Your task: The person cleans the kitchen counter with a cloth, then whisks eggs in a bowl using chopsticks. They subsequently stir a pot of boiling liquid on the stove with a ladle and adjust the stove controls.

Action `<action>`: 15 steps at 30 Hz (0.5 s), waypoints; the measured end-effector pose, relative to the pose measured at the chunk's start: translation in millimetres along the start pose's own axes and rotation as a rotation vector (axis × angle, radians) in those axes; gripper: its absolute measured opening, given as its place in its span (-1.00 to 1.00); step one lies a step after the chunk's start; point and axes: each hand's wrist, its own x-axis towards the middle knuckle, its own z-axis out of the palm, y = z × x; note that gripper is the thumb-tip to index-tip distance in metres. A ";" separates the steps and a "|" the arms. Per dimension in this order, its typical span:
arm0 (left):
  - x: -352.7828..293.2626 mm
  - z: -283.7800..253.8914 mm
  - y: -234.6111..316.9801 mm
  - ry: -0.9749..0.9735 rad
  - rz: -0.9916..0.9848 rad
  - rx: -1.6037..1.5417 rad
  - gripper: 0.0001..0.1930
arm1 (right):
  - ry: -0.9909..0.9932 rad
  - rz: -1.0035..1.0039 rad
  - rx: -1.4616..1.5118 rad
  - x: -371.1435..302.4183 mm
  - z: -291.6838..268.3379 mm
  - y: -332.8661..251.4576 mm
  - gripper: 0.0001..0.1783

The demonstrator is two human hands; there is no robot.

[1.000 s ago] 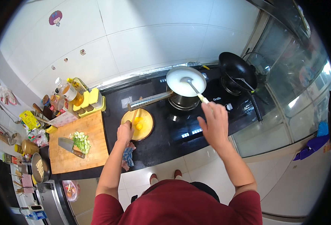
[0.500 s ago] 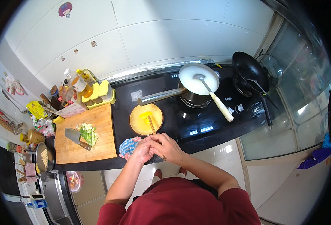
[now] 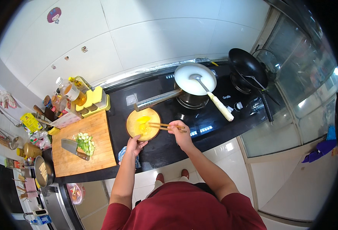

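Note:
A round yellowish bowl (image 3: pixel 132 121) with a brown rim stands on the black counter, with bright yellow egg (image 3: pixel 143 125) in it. My left hand (image 3: pixel 135 145) grips the bowl's near rim, thumb on top and fingers curled below. From the right, my right hand (image 3: pixel 180 135) holds a pair of wooden chopsticks (image 3: pixel 163 126), whose tips reach into the bowl beside the egg. Partly hidden behind my left wrist lies a blue knitted cloth (image 3: pixel 122 154).
Left of the bowl, a cutting board (image 3: pixel 100 153) carries a knife (image 3: pixel 75 149) and chopped green vegetables (image 3: pixel 86 143). A pot (image 3: pixel 184 74) of whitish liquid holds a ladle (image 3: pixel 219 104); its handle extends over the bowl's far side. A black wok (image 3: pixel 245 63) sits farther right.
My hands have moved apart. The left now grips the bowl's rim; the right has shifted right with the chopsticks, which now lie more level. The whole view has shifted slightly.

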 end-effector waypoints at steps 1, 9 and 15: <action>2.5 4.0 -2.3 -0.042 0.005 -0.004 -0.53 | 0.066 -0.015 -0.021 3.6 -4.1 2.5 -0.87; -56.5 24.6 5.8 -0.054 0.072 0.160 -0.47 | 0.074 0.127 0.172 2.1 -36.0 -16.6 -0.83; -107.9 36.3 7.8 -0.055 0.063 0.222 -0.48 | 0.015 0.196 0.269 -18.4 -61.1 -21.2 -0.84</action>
